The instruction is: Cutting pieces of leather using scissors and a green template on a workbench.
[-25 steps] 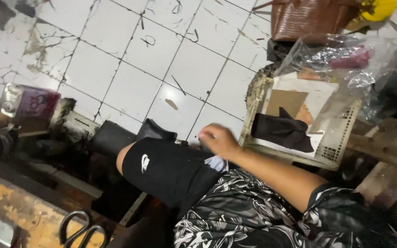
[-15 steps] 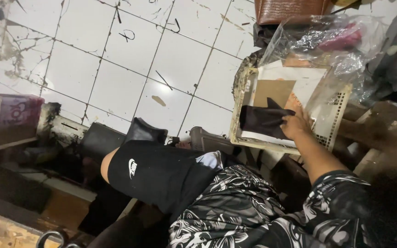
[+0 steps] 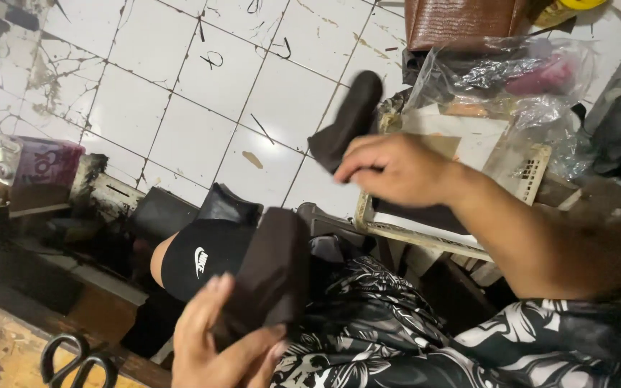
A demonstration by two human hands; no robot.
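— Cracked white floor tiles (image 3: 181, 129) run under everything. What's closest to us?

— Nearest, the left hand (image 3: 217, 345) is clamped on a dark brown leather piece (image 3: 274, 273), thumb below and fingers wrapped behind it, held upright over the lap. That piece was not in view a moment ago; this hand has come up into sight with it.

— And the other hand?

— The right hand (image 3: 397, 169) has lifted off the tray and now pinches a second dark piece (image 3: 346, 122) between thumb and fingertips, its rounded end poking up. Half a second back that hand was pressed down inside the tray. So I'd judge one piece has been taken out and both are now held, one in each hand.

— What's left in the tray?

— The cream plastic tray (image 3: 526, 169) has a dark sheet (image 3: 418, 214) on its floor, with pale card above it. Behind it a clear plastic bag (image 3: 533, 79) holds something pink and crumpled film.

— Anything by the edge?

— Black-handled scissors (image 3: 77, 359) lie on the wooden tabletop (image 3: 1, 345), well apart from both hands.
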